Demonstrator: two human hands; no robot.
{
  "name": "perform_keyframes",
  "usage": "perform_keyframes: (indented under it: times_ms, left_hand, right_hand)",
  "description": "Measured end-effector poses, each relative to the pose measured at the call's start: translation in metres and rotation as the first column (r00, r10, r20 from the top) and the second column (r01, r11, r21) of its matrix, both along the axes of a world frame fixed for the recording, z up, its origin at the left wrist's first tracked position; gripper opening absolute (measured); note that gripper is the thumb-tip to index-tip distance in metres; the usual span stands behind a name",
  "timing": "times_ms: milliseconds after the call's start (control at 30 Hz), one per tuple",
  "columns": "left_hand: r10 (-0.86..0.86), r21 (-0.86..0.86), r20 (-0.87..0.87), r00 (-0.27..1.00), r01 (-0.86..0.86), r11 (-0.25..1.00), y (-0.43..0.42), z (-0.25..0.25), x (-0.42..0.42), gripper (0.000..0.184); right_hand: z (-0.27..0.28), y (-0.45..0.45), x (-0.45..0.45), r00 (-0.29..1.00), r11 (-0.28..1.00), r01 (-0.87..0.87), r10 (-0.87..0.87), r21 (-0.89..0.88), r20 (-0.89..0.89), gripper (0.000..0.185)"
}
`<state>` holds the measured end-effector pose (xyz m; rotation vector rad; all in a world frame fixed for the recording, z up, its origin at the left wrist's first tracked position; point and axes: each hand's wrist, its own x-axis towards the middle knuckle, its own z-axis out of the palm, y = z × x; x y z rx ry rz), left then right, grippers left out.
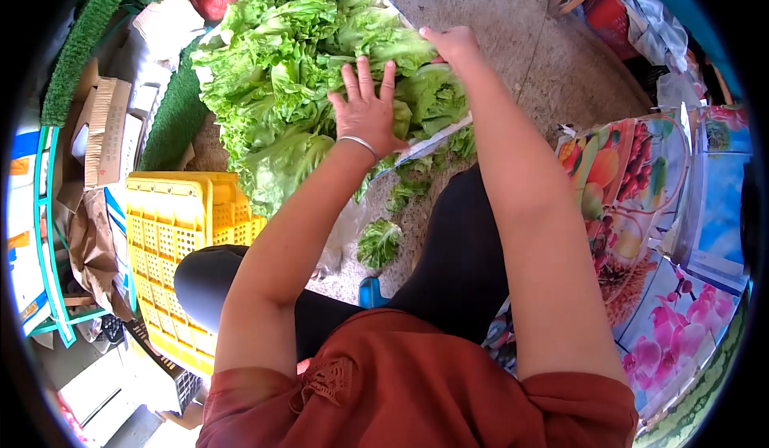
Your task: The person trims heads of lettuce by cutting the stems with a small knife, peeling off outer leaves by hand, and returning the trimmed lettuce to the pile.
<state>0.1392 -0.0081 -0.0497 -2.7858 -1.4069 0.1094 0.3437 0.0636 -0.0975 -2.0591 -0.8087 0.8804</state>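
Note:
A large heap of green leaf lettuce (pixel 292 71) fills a box whose pale edge (pixel 436 139) shows at the lower right. On top of the leaves, my left hand (pixel 367 110) lies palm down with its fingers spread and a silver bangle at the wrist. My right hand (pixel 455 46) is at the heap's right side, its fingers curled round lettuce leaves at the edge; some of these fingers are hidden. Loose lettuce leaves (pixel 408 194) lie below the box's corner. Between my legs, a small lettuce head (pixel 380 244) rests on the concrete floor.
A yellow plastic crate (pixel 172 248) stands by my left knee. Cardboard boxes (pixel 106 131) and green artificial turf (pixel 172 115) are farther left. A fruit-and-flower printed cover (pixel 621 207) lies to my right. Something blue (pixel 371 292) is on the floor between my legs.

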Motion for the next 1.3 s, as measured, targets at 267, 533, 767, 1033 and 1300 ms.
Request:
perform_keyframes:
  times_ms: [267,533,767,1033,1300]
  left_hand:
    - [0.018,-0.058,0.269,0.963,-0.002,0.998,-0.017,-0.041,-0.042,0.086]
    - [0.068,-0.087,0.192,0.979,-0.052,0.995,-0.017,-0.012,-0.030,0.066]
    - [-0.082,0.014,-0.051,0.995,0.083,0.996,-0.006,-0.012,-0.019,0.082]
    - [0.020,-0.011,0.007,1.000,-0.020,1.000,-0.010,-0.006,-0.022,0.090]
    - [0.152,0.111,0.219,0.964,-0.180,0.977,-0.036,-0.025,-0.045,0.071]
  right_hand:
    - [0.019,-0.014,-0.002,0.974,0.988,-0.136,0.147,0.078,-0.173,0.046]
    - [0.041,-0.024,0.029,0.796,0.927,0.310,-0.130,0.213,-0.591,0.031]
    - [0.039,-0.030,0.039,0.795,0.909,0.366,-0.193,0.200,-0.575,0.032]
    - [0.040,-0.029,0.030,0.813,0.918,0.341,-0.180,0.203,-0.554,0.031]
    - [0.029,-0.024,-0.003,0.977,0.996,-0.071,0.081,0.057,-0.195,0.032]
